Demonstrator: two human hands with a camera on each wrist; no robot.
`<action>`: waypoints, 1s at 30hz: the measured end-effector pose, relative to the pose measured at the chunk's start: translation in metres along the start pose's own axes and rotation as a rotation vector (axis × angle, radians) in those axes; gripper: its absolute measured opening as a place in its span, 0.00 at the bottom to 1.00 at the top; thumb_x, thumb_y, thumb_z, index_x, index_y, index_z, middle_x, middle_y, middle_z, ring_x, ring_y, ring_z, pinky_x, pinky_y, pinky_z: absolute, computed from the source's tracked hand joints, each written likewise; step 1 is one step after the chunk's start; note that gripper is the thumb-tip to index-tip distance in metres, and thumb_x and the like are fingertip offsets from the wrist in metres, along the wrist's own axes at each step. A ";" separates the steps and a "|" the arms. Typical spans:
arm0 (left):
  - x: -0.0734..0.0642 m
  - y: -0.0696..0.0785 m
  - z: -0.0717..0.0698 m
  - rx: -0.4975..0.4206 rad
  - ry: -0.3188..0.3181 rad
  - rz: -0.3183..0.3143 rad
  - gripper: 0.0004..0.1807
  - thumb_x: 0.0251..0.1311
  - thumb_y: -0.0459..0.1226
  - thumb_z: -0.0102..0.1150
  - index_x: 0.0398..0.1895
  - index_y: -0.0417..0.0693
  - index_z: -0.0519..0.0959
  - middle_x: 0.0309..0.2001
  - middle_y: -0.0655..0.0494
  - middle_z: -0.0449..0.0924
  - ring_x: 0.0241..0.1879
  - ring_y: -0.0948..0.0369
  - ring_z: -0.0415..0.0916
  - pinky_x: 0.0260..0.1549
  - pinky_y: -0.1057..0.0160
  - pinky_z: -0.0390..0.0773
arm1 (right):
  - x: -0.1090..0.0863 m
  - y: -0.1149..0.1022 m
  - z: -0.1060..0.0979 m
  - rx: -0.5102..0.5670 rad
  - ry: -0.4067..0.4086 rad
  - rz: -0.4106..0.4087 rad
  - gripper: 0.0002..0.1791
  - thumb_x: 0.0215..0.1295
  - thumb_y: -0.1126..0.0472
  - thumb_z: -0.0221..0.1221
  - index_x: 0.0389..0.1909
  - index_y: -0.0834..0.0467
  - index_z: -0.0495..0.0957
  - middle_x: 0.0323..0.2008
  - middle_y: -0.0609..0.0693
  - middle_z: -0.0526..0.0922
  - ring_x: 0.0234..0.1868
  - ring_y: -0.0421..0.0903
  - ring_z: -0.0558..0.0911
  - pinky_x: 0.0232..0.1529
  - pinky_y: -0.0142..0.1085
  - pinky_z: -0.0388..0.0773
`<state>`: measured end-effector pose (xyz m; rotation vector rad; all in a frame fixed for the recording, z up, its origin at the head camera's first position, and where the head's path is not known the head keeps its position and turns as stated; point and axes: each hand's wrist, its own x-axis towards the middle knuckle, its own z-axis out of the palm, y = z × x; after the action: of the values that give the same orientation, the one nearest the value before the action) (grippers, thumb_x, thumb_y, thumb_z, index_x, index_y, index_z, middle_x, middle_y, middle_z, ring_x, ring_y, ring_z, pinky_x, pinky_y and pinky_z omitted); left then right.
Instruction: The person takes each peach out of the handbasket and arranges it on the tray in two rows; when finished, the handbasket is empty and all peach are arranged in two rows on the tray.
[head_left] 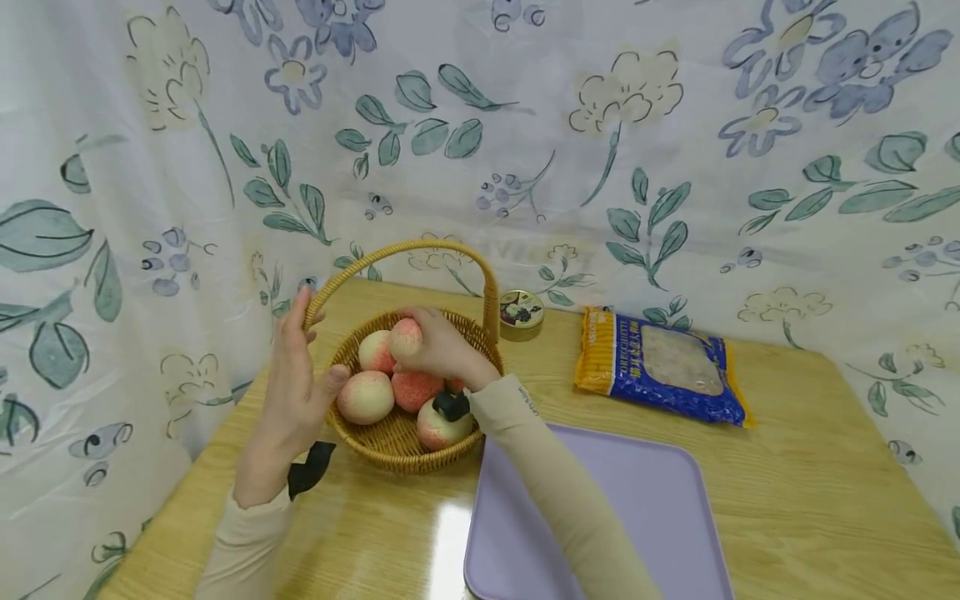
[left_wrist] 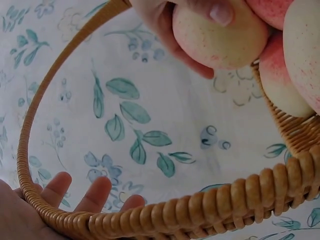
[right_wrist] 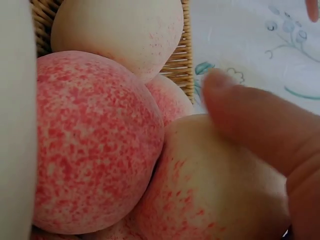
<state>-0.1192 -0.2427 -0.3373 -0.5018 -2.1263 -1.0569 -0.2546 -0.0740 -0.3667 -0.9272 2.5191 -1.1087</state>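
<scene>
"What does the right hand (head_left: 442, 346) have?"

"A peach (head_left: 406, 337). Thumb and fingers curl round it, thumb on one side, fingers on the other."

"And where is it?"

"At the top of the pile in the basket (head_left: 416, 462), among the other peaches (head_left: 365, 397). I can't tell whether it touches the ones under it."

"What about the left hand (head_left: 288, 408)?"

"It's at the left side of the handle (head_left: 420, 244). The fingers are spread and nearly straight, touching the handle rather than wrapped round it. The thumb stands apart, in front of the nearest pale peach."

"How does the handle sit?"

"Upright, arching over the peaches."

"And round the basket?"

"A purple tray (head_left: 663, 492) lies just in front and to the right, partly under the right sleeve (head_left: 570, 492). A round tin (head_left: 521, 314) stands just beyond the handle's right foot. Farther right, a blue and yellow bag (head_left: 630, 392) lies flat on the wooden table (head_left: 810, 483)."

"Behind that?"

"A cloth (head_left: 540, 158) printed with flowers and leaves."
</scene>
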 end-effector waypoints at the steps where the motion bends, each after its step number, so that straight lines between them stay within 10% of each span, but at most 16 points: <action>1: 0.001 0.001 0.000 0.006 0.002 0.007 0.52 0.65 0.67 0.38 0.76 0.38 0.42 0.73 0.40 0.50 0.62 0.36 0.59 0.57 0.46 0.59 | -0.001 0.000 -0.001 -0.008 0.002 -0.004 0.44 0.55 0.57 0.69 0.71 0.53 0.60 0.69 0.54 0.63 0.69 0.51 0.65 0.66 0.45 0.67; 16: 0.000 -0.002 0.001 0.015 -0.016 -0.023 0.55 0.62 0.70 0.36 0.76 0.38 0.40 0.69 0.28 0.49 0.62 0.33 0.57 0.57 0.43 0.57 | -0.025 -0.002 -0.004 0.113 0.100 -0.054 0.39 0.56 0.58 0.68 0.69 0.55 0.64 0.66 0.52 0.70 0.64 0.47 0.72 0.62 0.40 0.71; 30: 0.000 0.000 0.000 -0.006 -0.016 -0.079 0.52 0.63 0.67 0.42 0.77 0.43 0.42 0.76 0.38 0.46 0.72 0.38 0.47 0.64 0.32 0.52 | -0.123 0.027 -0.046 0.180 0.271 -0.092 0.41 0.51 0.63 0.72 0.67 0.57 0.64 0.63 0.55 0.69 0.60 0.53 0.74 0.58 0.48 0.75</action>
<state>-0.1198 -0.2424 -0.3374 -0.4335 -2.1737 -1.1064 -0.1929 0.0450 -0.3594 -0.9055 2.5460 -1.5558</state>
